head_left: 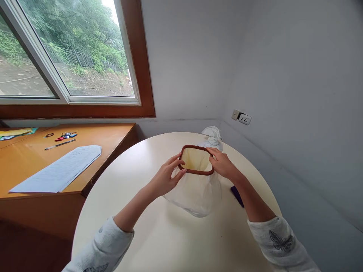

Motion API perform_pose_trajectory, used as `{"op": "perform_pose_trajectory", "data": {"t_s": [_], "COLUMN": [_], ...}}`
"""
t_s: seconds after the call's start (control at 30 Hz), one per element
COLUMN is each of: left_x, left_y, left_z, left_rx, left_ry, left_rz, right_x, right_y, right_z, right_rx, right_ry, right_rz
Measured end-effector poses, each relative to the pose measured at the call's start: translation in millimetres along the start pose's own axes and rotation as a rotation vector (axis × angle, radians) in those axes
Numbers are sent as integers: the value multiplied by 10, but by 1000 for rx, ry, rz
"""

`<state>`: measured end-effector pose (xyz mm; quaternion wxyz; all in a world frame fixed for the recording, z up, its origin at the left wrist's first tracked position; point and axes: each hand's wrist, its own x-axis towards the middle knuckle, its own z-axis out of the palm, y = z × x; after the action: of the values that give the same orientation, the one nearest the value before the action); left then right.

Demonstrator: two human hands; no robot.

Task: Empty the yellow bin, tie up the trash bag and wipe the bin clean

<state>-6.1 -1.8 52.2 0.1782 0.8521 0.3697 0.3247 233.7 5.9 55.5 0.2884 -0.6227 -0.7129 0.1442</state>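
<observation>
A small bin with a brown squarish rim ring [196,147] stands on the round cream table [170,234]. A thin translucent white bag [195,194] hangs around its body and lines the inside. My left hand [167,176] pinches the rim's near left side, fingers closed on the ring and bag. On the rim's right side, my right hand [222,163] grips with its thumb over the edge. Both forearms wear grey sleeves.
A crumpled white bag or cloth [212,136] lies behind the bin by the wall. A dark purple flat object [237,195] sits under my right forearm. A wooden desk [34,158] on the left holds papers [61,170], a pen and keys. A wall socket [244,119] is at right.
</observation>
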Motion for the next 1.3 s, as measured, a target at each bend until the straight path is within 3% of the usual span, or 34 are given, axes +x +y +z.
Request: {"op": "perform_pose_trajectory", "data": {"t_s": [0.47,0.6,0.7,0.83,1.0,1.13,1.3], "left_x": [-3,-86,-222,-393,-530,-621,-686], "left_y": [-3,-31,-115,-221,-237,-294,-381], "left_z": [38,85,171,316,471,558,616], "left_rx": [4,-53,-123,-195,-219,-162,-133], "left_ry": [-19,3,68,65,-36,-67,-100], "left_rz": [-32,-88,-152,-216,-187,-222,-300], "right_x": [-9,-94,-313,-574,-534,-390,-273], "right_y": [-16,-76,-227,-432,-456,-304,82], "right_z": [60,52,71,163,198,25,-388], "right_rx": [-49,-62,-74,-250,-449,-519,-448], "right_ry": [-11,188,329,229,104,79,40], "right_rz": [-8,-81,-253,-433,-424,-396,-274]}}
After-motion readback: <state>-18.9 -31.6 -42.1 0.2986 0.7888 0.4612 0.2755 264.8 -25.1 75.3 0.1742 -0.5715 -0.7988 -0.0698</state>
